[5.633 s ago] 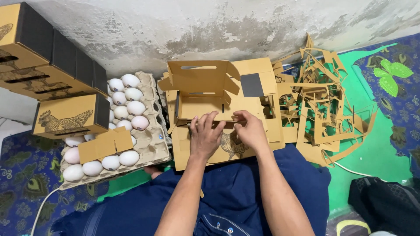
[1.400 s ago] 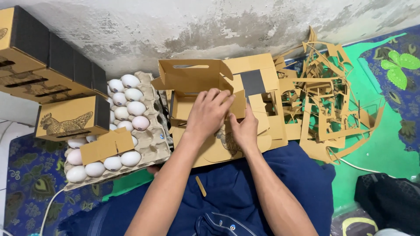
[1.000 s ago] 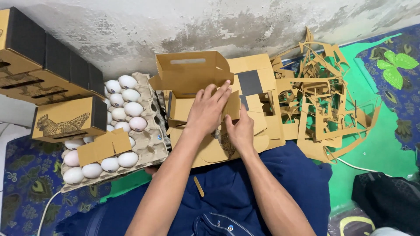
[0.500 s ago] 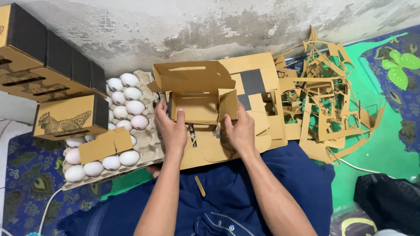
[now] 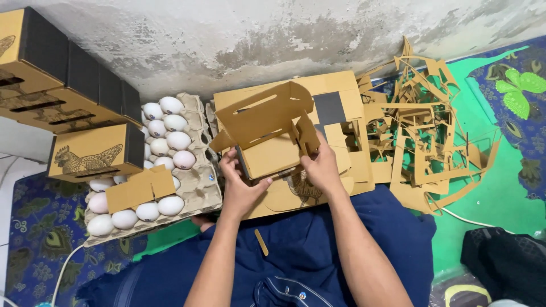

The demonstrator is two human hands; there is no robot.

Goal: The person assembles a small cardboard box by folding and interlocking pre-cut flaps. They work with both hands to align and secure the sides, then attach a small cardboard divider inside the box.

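A brown cardboard box (image 5: 267,133), half folded with its lid flap raised, is lifted and tilted above a stack of flat cardboard blanks (image 5: 341,122). My left hand (image 5: 242,185) grips the box's lower left corner. My right hand (image 5: 321,167) holds its right side flap. To the left lies a grey egg tray (image 5: 196,187) with several white eggs (image 5: 170,133) and a small cardboard piece (image 5: 139,187) resting on them.
Finished brown boxes with a rooster print (image 5: 94,153) are stacked at the left against the wall. A heap of cardboard offcuts (image 5: 432,131) lies at the right on a green mat (image 5: 500,187). A black bag (image 5: 506,264) sits at the lower right.
The box has been raised off the blanks and tilted, its lid flap swung to the right. Both hands shifted to its lower corners.
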